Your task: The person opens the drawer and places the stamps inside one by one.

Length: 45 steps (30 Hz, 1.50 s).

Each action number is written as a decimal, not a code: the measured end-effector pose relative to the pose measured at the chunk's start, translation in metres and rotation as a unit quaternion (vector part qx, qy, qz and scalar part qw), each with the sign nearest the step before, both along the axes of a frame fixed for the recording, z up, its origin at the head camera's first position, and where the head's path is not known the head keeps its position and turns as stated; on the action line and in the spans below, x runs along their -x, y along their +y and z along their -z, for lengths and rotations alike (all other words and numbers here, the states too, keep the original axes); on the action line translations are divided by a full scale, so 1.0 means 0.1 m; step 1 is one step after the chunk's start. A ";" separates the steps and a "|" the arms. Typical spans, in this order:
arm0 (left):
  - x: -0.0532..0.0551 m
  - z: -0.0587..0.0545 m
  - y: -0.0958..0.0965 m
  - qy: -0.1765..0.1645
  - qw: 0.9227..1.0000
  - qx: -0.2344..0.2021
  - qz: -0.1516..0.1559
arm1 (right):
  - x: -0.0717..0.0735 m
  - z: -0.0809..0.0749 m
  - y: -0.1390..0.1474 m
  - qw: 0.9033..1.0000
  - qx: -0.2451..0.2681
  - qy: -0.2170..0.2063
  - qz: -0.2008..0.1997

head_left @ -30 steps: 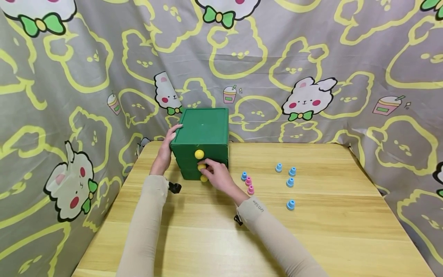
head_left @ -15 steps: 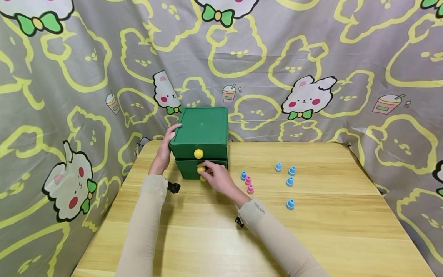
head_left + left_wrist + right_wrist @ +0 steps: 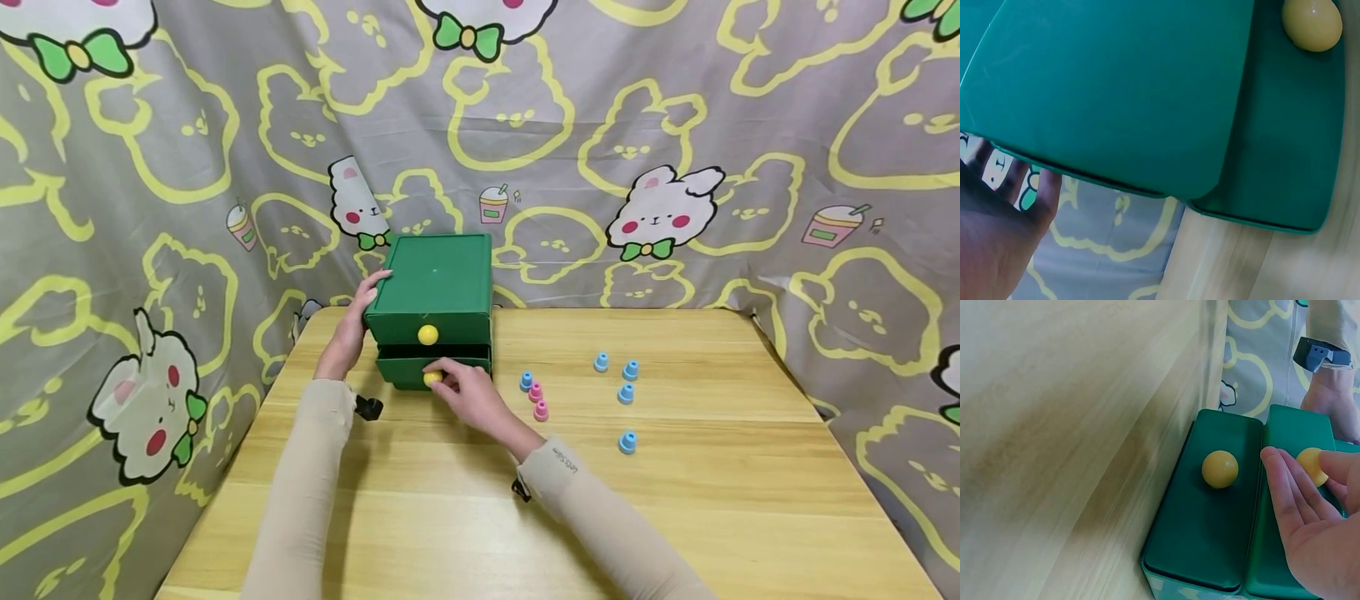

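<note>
A green drawer cabinet (image 3: 438, 275) with yellow ball knobs stands at the back left of the table in the head view. Its middle drawer (image 3: 399, 368) sticks out, showing a dark gap above its front. My right hand (image 3: 476, 396) pinches that drawer's yellow knob (image 3: 1312, 464) between thumb and fingers. Below it, the bottom drawer's knob (image 3: 1219, 469) shows in the right wrist view. Against the cabinet's left side rests my left hand (image 3: 349, 333), its fingertips at the top edge. In the left wrist view its fingers (image 3: 1047, 194) extend along the green edge.
Right of the cabinet, two pink cone-shaped pieces (image 3: 541, 410) and a blue one (image 3: 527, 382) stand close together on the wooden table (image 3: 712, 500). Several more blue pieces (image 3: 627, 442) are spread farther right. A patterned curtain (image 3: 540, 125) hangs behind and at both sides.
The middle drawer has come out toward me, with my right hand on its knob moving slightly nearer and lower. My left hand stays against the cabinet's side.
</note>
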State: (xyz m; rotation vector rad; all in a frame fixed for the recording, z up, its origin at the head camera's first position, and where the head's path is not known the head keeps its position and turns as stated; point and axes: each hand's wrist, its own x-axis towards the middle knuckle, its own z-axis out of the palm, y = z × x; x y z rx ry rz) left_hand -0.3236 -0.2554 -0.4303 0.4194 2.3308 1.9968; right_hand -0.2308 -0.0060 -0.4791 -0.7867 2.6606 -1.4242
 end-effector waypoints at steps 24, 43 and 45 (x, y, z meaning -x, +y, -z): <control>-0.02 -0.02 -0.02 -0.004 1.000 0.015 0.007 | -0.19 -0.02 0.01 1.000 -0.012 0.004 -0.012; -0.02 -0.02 -0.02 0.004 1.000 0.012 0.007 | -0.32 -0.02 0.02 0.999 -0.009 0.007 -0.033; -0.02 -0.02 -0.02 0.005 1.000 0.013 0.008 | -0.33 -0.01 0.02 0.999 -0.013 0.011 -0.032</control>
